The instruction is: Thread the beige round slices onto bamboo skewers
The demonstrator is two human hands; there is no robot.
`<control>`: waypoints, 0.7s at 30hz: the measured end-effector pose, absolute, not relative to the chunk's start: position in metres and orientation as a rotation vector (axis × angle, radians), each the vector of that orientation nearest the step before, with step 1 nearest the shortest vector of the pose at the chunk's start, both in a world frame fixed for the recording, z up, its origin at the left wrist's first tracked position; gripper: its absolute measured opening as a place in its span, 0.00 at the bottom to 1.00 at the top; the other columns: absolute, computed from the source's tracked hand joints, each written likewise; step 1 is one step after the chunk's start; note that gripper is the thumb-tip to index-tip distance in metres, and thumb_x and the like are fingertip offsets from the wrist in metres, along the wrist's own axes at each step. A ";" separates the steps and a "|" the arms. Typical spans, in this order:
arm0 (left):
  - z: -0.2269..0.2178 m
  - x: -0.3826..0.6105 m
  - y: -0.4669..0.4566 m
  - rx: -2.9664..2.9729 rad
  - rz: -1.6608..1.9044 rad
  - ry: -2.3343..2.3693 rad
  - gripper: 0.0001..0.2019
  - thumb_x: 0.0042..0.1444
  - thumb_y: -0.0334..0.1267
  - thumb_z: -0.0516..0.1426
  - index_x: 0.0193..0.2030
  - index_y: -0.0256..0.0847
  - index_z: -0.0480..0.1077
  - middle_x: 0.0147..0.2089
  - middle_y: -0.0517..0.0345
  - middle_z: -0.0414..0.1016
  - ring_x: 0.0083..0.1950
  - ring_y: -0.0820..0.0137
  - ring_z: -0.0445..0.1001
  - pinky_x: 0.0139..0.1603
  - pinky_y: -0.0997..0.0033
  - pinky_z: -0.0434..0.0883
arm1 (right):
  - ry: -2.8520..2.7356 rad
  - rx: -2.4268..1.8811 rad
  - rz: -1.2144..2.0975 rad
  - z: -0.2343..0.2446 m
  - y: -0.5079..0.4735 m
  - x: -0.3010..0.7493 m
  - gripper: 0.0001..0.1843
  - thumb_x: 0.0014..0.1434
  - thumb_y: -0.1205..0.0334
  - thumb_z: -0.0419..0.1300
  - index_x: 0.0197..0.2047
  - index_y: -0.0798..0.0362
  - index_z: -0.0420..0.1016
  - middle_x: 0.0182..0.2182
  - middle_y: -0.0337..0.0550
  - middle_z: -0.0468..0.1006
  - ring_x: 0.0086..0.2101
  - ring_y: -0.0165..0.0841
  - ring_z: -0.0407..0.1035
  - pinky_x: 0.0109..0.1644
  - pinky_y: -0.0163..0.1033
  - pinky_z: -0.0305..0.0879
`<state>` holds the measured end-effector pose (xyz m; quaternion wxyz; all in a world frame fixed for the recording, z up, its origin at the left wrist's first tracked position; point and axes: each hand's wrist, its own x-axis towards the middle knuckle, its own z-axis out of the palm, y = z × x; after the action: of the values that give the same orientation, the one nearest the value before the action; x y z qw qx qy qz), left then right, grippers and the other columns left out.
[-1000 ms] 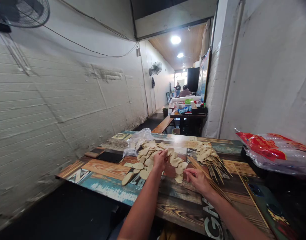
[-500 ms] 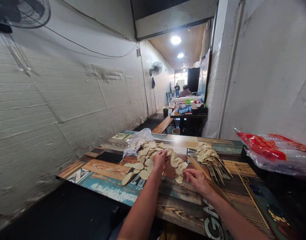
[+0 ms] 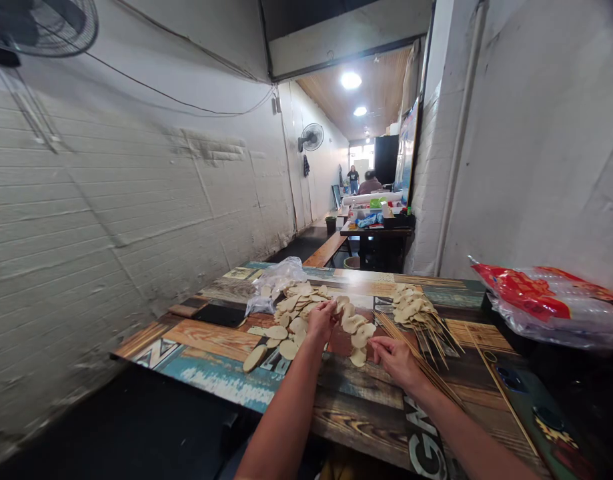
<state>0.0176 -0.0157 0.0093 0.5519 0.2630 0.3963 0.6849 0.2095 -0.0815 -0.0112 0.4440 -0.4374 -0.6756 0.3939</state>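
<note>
A string of thin, pale oval slices that look like potato point(image 3: 353, 324) hangs in a curved row between my two hands over the table. My left hand point(image 3: 322, 321) pinches its upper end. At the lower right edge of the row, the closed fingertips of my right hand point(image 3: 395, 359) hold it; the skewer inside is mostly hidden. A heap of loose slices point(image 3: 299, 303) lies beyond and left of my left hand. Bare bamboo skewers point(image 3: 386, 323) lie just beyond my right hand and run under it. Farther right rests a pile of loaded skewers point(image 3: 411, 307).
A clear plastic bag point(image 3: 281, 277) and a black flat object point(image 3: 219, 315) lie left of the heap. On the right are a red-and-clear package point(image 3: 546, 293) and a phone point(image 3: 536, 407). Two people are far back, beyond a cluttered table point(image 3: 379, 230) and a bench point(image 3: 327, 250).
Both hands keep nearly the same place and grip on the string of slices. The camera view has shifted very slightly. A person far back has moved an arm.
</note>
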 end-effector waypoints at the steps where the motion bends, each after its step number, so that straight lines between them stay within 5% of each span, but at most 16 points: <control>1: 0.009 0.018 -0.015 0.622 1.614 0.930 0.21 0.27 0.42 0.73 0.25 0.35 0.70 0.22 0.62 0.70 0.23 0.77 0.67 0.24 0.76 0.62 | -1.677 -1.083 0.973 -0.012 -0.081 0.209 0.21 0.56 0.48 0.56 0.25 0.55 0.78 0.17 0.41 0.71 0.21 0.31 0.63 0.27 0.36 0.59; 9: 0.012 0.021 -0.014 0.562 1.639 0.844 0.15 0.42 0.44 0.69 0.29 0.36 0.72 0.28 0.57 0.75 0.27 0.73 0.72 0.31 0.73 0.69 | -1.648 -1.089 1.012 -0.010 -0.081 0.206 0.22 0.55 0.43 0.57 0.28 0.54 0.79 0.16 0.40 0.70 0.19 0.30 0.62 0.25 0.36 0.58; 21: 0.005 0.024 -0.012 0.519 1.508 0.779 0.11 0.43 0.36 0.69 0.31 0.33 0.75 0.29 0.55 0.77 0.29 0.72 0.75 0.35 0.72 0.72 | -1.630 -1.074 1.049 -0.011 -0.082 0.204 0.22 0.55 0.45 0.57 0.22 0.54 0.74 0.16 0.38 0.69 0.20 0.29 0.62 0.25 0.34 0.57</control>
<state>0.0241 -0.0121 0.0054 0.6315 0.2267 0.3404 0.6587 0.2045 -0.0822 -0.0106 0.4463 -0.4336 -0.6582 0.4238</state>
